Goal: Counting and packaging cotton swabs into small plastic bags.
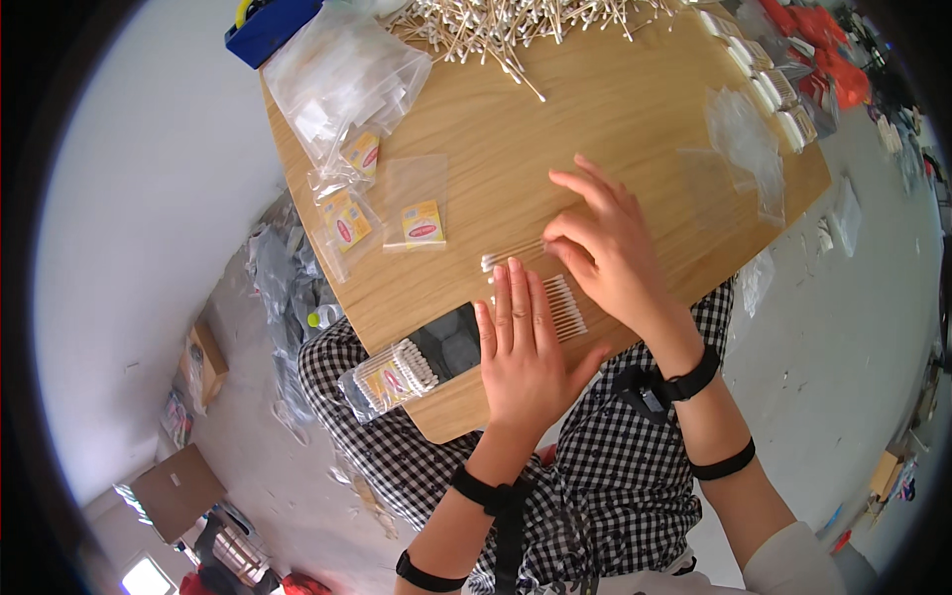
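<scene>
My left hand [526, 362] lies flat with its fingers stretched out over a neat row of cotton swabs [567, 309] near the table's front edge. Part of that row is hidden under the fingers. Just beyond its fingertips, my right hand [615, 253] pinches the right ends of a few loose cotton swabs [508, 258] between thumb and forefinger, its other fingers raised. Left of my left hand is a dark pad [448, 340]. Beside the pad, a clear bag filled with cotton swabs [392, 379] and a yellow label hangs partly over the table edge.
A large heap of cotton swabs [516, 28] covers the table's far side. Clear bags with yellow cards [422, 224] and a stack of plastic bags [342, 84] lie left. More clear bags [746, 154] and packed bundles [776, 91] line the right. A blue container [270, 32] stands far left.
</scene>
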A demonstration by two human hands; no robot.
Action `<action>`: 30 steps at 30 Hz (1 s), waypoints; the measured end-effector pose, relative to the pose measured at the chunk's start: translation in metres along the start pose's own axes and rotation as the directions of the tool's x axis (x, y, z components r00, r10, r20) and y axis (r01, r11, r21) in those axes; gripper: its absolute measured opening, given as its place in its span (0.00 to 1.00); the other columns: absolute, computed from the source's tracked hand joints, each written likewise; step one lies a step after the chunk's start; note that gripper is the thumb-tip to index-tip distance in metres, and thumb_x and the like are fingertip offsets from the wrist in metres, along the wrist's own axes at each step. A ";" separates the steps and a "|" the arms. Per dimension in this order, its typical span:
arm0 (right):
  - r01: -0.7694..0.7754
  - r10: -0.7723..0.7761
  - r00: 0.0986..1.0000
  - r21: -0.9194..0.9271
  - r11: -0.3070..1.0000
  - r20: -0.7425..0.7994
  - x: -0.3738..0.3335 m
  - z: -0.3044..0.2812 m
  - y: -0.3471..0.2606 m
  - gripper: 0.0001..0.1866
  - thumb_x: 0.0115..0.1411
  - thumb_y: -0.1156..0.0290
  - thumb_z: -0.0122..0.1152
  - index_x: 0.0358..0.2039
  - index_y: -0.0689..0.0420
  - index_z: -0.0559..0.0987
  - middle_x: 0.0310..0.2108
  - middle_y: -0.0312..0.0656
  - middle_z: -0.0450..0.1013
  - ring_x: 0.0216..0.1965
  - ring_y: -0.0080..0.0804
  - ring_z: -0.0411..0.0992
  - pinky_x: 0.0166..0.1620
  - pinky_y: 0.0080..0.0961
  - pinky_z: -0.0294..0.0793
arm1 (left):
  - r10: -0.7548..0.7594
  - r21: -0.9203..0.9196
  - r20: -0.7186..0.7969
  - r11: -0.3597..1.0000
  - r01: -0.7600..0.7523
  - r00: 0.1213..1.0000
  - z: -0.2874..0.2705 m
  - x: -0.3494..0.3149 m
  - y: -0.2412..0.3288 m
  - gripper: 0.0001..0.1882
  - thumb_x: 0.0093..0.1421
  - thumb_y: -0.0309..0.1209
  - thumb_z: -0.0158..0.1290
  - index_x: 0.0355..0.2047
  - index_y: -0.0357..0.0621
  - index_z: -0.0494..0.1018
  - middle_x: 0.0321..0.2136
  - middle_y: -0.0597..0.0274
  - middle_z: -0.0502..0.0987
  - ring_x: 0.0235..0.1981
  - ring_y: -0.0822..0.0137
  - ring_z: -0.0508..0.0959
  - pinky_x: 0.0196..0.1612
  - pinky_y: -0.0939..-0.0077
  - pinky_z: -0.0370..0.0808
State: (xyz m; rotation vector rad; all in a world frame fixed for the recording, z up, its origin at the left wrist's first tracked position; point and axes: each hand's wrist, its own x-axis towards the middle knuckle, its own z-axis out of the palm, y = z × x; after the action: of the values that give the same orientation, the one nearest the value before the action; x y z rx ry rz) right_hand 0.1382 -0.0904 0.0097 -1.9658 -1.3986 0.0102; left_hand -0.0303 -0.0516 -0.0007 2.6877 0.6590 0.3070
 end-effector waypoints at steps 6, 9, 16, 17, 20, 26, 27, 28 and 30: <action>-0.015 -0.002 0.984 -0.093 0.996 -0.179 0.004 -0.016 0.010 0.06 0.52 0.76 0.65 0.30 0.53 0.77 0.49 0.42 0.71 0.56 0.47 0.67 0.53 0.40 0.68 | -0.037 0.067 0.079 0.997 0.031 0.996 -0.015 -0.009 0.000 0.58 0.53 0.65 0.53 0.66 0.25 0.48 0.68 0.33 0.47 0.70 0.42 0.47 0.68 0.41 0.44; -0.045 0.049 0.988 0.034 0.998 -0.147 -0.013 -0.026 0.002 0.07 0.50 0.77 0.65 0.30 0.54 0.77 0.42 0.41 0.72 0.48 0.45 0.70 0.47 0.37 0.71 | -0.054 0.118 0.135 0.992 0.038 0.989 -0.014 -0.012 -0.001 0.59 0.53 0.67 0.50 0.66 0.24 0.48 0.68 0.33 0.47 0.70 0.42 0.46 0.68 0.42 0.44; -0.049 0.046 0.998 0.070 0.996 0.033 -0.038 -0.032 -0.007 0.07 0.49 0.78 0.65 0.28 0.55 0.76 0.30 0.37 0.70 0.37 0.39 0.70 0.39 0.34 0.71 | -0.034 0.184 0.166 0.983 0.003 0.986 -0.008 -0.012 0.001 0.61 0.52 0.70 0.46 0.65 0.23 0.48 0.67 0.32 0.48 0.70 0.42 0.47 0.68 0.44 0.45; -0.033 0.030 0.999 0.076 0.997 0.045 -0.037 -0.031 -0.006 0.07 0.49 0.78 0.65 0.28 0.55 0.75 0.29 0.36 0.70 0.36 0.38 0.69 0.38 0.33 0.71 | -0.034 0.193 0.172 0.981 0.000 0.985 -0.008 -0.012 0.002 0.61 0.52 0.70 0.46 0.65 0.23 0.48 0.67 0.32 0.49 0.70 0.42 0.47 0.68 0.44 0.45; 0.011 -0.019 0.996 0.085 0.996 0.089 -0.032 -0.025 -0.008 0.07 0.49 0.78 0.65 0.26 0.56 0.74 0.27 0.36 0.69 0.33 0.37 0.69 0.37 0.32 0.71 | -0.040 0.179 0.169 0.984 0.009 0.985 -0.007 -0.013 0.001 0.61 0.52 0.70 0.46 0.65 0.23 0.48 0.67 0.33 0.49 0.70 0.42 0.48 0.68 0.44 0.46; 0.134 -0.149 0.968 0.085 0.987 0.202 -0.019 -0.020 -0.006 0.08 0.48 0.77 0.64 0.23 0.57 0.72 0.26 0.36 0.67 0.33 0.36 0.68 0.37 0.31 0.71 | -0.031 0.135 0.152 0.991 0.011 0.988 -0.006 -0.012 0.000 0.60 0.53 0.69 0.47 0.65 0.23 0.48 0.67 0.33 0.49 0.70 0.41 0.48 0.68 0.43 0.46; 0.175 -0.188 0.954 0.075 0.982 0.233 -0.016 -0.021 -0.005 0.08 0.47 0.77 0.64 0.22 0.57 0.72 0.25 0.36 0.67 0.34 0.35 0.68 0.38 0.30 0.71 | -0.033 0.134 0.152 0.991 0.012 0.988 -0.006 -0.012 0.000 0.60 0.53 0.69 0.47 0.65 0.23 0.48 0.67 0.33 0.49 0.70 0.41 0.48 0.68 0.43 0.46; 0.175 -0.188 0.954 0.075 0.982 0.235 -0.013 -0.023 -0.005 0.08 0.47 0.77 0.64 0.22 0.57 0.72 0.25 0.36 0.67 0.34 0.35 0.68 0.38 0.30 0.71 | -0.031 0.131 0.150 0.991 0.011 0.988 -0.006 -0.011 0.000 0.60 0.53 0.69 0.48 0.65 0.23 0.48 0.67 0.33 0.49 0.70 0.41 0.48 0.68 0.43 0.46; 0.268 -0.263 0.913 0.027 0.963 0.313 -0.008 -0.026 -0.007 0.06 0.46 0.75 0.63 0.21 0.58 0.73 0.25 0.36 0.67 0.35 0.34 0.69 0.40 0.29 0.72 | -0.029 0.128 0.148 0.992 0.010 0.989 -0.006 -0.011 0.000 0.60 0.53 0.68 0.48 0.65 0.23 0.48 0.67 0.33 0.49 0.70 0.41 0.48 0.68 0.43 0.46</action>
State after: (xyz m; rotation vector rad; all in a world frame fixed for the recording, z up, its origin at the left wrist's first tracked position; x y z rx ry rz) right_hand 0.1394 -0.1095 0.0296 -1.8265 -1.8711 0.1950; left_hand -0.0419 -0.0554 0.0031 2.7887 0.6805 0.0580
